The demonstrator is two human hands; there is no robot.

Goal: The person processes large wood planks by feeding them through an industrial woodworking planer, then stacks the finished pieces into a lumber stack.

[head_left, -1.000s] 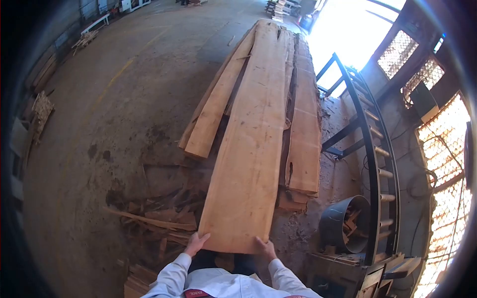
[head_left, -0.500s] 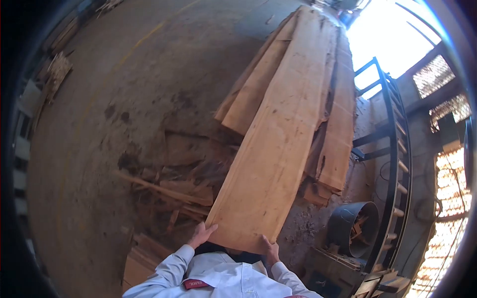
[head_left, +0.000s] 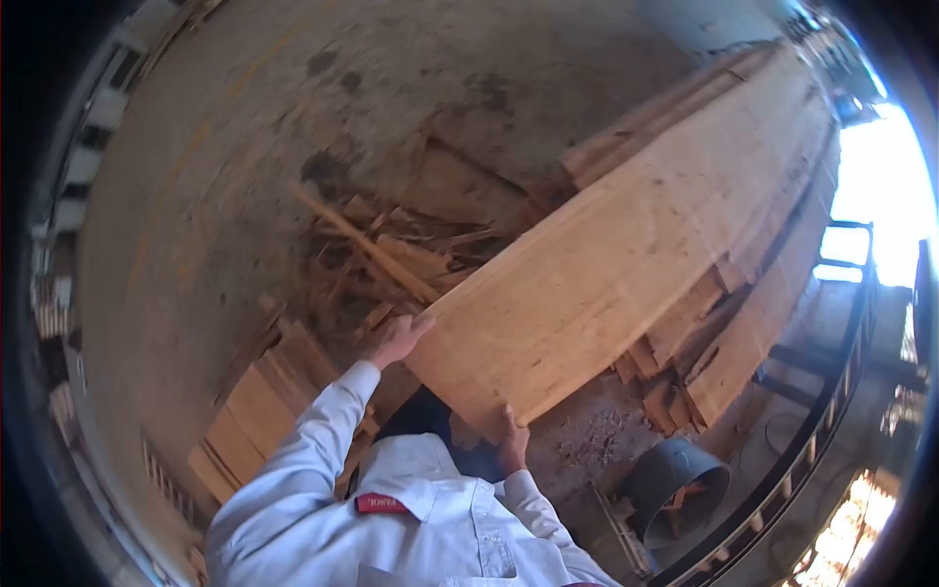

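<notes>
A long, wide wooden plank [head_left: 606, 264] slants from my body to the upper right, its far part over a stack of rough boards [head_left: 773, 323]. My left hand [head_left: 396, 340] grips the plank's near left corner, thumb on the top face. At the near right corner, my right hand [head_left: 513, 440] is closed on the edge, thumb also on top. The fingers of both hands are partly hidden under the wood.
Broken wood scraps [head_left: 421, 249] lie on the floor left of the plank. More boards [head_left: 249, 421] lie at the lower left. On the right are a round metal drum [head_left: 675, 479] and a dark roller frame [head_left: 831, 411].
The view has turned, so the plank now slants more to the right. Both hands still hold its near end, and more of the boards at the lower left shows.
</notes>
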